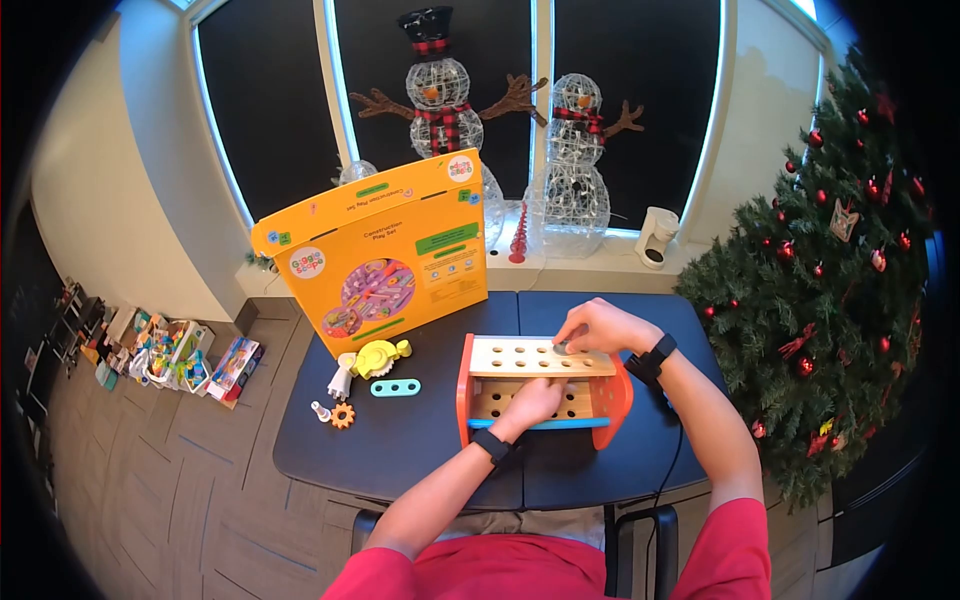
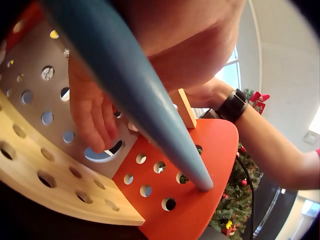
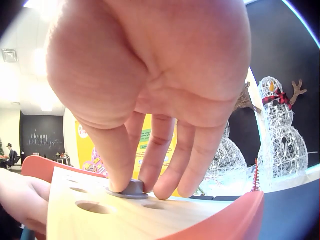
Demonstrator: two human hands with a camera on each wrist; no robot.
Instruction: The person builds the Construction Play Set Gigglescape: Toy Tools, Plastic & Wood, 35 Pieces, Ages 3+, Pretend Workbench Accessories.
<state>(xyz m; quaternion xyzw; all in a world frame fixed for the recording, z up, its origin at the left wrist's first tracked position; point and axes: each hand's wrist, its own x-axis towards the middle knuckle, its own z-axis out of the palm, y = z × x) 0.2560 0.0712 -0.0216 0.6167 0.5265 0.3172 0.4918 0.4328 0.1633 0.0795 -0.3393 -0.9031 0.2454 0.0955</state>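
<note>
A wooden toy workbench with red-orange sides (image 1: 464,392) stands on the dark table, with a blue bar (image 1: 575,425) along its front. My right hand (image 1: 612,328) is over its perforated top board (image 1: 484,356). Thumb and fingers pinch a grey, round, flanged toy piece (image 3: 131,189) sitting on that board by the holes. Behind the blue bar, my left hand (image 1: 535,402) reaches in below the top board. The left wrist view shows several of its fingers (image 2: 92,120) hanging down inside the bench; I cannot tell whether its hidden fingertips hold anything.
Left of the bench lie a turquoise strip with holes (image 1: 396,388), a yellow-green toy piece (image 1: 378,358), a white piece (image 1: 341,376), an orange gear (image 1: 343,415) and a small grey-white piece (image 1: 320,411). A yellow box (image 1: 390,265) stands behind. A cable (image 1: 672,465) hangs at the right.
</note>
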